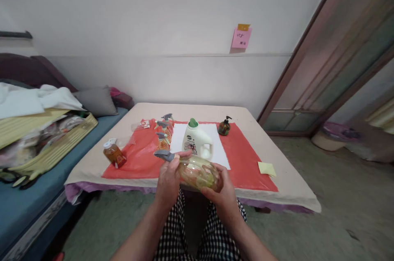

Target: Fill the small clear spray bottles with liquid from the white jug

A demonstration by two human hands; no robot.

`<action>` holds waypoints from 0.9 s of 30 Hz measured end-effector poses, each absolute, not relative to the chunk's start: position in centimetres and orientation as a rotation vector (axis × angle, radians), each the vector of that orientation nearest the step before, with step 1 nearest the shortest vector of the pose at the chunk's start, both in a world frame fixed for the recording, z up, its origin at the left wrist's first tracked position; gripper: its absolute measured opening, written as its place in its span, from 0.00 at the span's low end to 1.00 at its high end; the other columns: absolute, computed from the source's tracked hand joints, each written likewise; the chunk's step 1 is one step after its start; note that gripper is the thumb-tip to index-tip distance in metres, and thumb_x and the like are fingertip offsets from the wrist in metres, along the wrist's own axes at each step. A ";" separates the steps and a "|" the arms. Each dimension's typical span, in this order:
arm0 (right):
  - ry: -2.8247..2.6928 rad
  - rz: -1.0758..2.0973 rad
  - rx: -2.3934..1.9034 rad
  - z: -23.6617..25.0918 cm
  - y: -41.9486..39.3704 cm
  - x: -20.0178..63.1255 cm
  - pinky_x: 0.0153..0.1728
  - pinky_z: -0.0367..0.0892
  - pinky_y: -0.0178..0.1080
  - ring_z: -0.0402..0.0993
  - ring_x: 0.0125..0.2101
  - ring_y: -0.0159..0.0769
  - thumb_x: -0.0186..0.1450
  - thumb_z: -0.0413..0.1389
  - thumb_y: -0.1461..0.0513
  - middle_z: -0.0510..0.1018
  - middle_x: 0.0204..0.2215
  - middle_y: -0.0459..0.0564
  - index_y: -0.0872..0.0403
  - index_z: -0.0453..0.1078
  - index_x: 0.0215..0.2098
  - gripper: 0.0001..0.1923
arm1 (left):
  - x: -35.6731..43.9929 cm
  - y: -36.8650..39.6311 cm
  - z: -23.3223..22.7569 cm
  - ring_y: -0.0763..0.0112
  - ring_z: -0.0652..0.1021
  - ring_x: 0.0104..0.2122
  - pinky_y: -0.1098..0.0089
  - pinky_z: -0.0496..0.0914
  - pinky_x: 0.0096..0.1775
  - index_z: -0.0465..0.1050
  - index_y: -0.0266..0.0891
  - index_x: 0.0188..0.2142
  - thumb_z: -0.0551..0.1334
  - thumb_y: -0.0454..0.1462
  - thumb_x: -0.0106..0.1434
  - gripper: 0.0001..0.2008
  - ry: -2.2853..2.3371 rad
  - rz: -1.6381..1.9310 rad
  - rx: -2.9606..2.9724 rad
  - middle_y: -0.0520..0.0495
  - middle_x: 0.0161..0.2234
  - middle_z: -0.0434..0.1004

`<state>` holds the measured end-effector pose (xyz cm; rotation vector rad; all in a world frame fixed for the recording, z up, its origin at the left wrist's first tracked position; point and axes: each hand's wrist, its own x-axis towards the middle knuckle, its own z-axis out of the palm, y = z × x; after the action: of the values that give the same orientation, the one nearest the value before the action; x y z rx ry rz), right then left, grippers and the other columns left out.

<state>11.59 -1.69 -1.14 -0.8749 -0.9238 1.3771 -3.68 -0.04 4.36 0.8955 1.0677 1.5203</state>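
Note:
A clear, yellowish spray bottle (pixel 198 170) with a grey trigger head lies tilted on its side between my hands, above the table's front edge. My left hand (pixel 168 178) is closed around its neck end, just behind the trigger. At the base end, my right hand (pixel 224 192) grips the bottle with the thumb on the near side. Right behind it stands a white detergent jug (pixel 193 140) with a green cap and a handle. Several orange spray bottles (pixel 164 140) with grey triggers stand in a row to the left of the jug.
Red sheeting (pixel 246 162) and white paper (pixel 217 136) cover the table's middle. A dark pump bottle (pixel 224 127) stands back right; a tilted amber bottle (pixel 115 154) is at left. Yellow notes (pixel 266 168) lie at right. A blue bed (pixel 37 187) adjoins the left side.

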 end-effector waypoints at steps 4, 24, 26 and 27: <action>-0.789 1.676 -0.742 -1.3 -2.3 11.3 0.42 0.77 0.40 0.80 0.46 0.43 0.53 0.72 0.50 0.82 0.48 0.52 0.49 0.69 0.50 0.32 | -3.7 -0.1 4.2 0.53 0.81 0.49 0.59 0.74 0.52 0.82 0.32 0.43 0.61 0.42 0.63 0.17 1.028 1.500 0.920 0.35 0.47 0.84; -1.170 1.593 -0.873 -6.2 -4.9 11.3 0.39 0.77 0.44 0.79 0.38 0.43 0.57 0.63 0.40 0.79 0.50 0.57 0.49 0.67 0.61 0.40 | -2.9 -3.5 0.2 0.60 0.81 0.36 0.63 0.75 0.40 0.81 0.37 0.35 0.62 0.50 0.63 0.18 1.262 1.494 0.792 0.41 0.37 0.83; -1.051 1.895 -0.796 -5.3 -4.7 11.3 0.22 0.69 0.37 0.73 0.24 0.34 0.61 0.57 0.38 0.81 0.44 0.56 0.50 0.66 0.62 0.39 | -2.8 -3.6 0.3 0.61 0.81 0.34 0.64 0.75 0.38 0.81 0.36 0.34 0.62 0.51 0.63 0.19 1.253 1.480 0.775 0.41 0.35 0.83; -1.023 1.964 -0.789 -5.1 -4.7 11.3 0.18 0.65 0.35 0.71 0.21 0.32 0.62 0.55 0.38 0.81 0.43 0.56 0.50 0.66 0.63 0.39 | -2.8 -3.6 0.4 0.61 0.81 0.33 0.64 0.75 0.37 0.80 0.36 0.33 0.62 0.51 0.62 0.19 1.259 1.488 0.758 0.41 0.34 0.82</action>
<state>11.32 -4.73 -5.06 -0.7894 -1.0229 1.9645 -2.80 -3.63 0.39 0.7577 1.2591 1.4880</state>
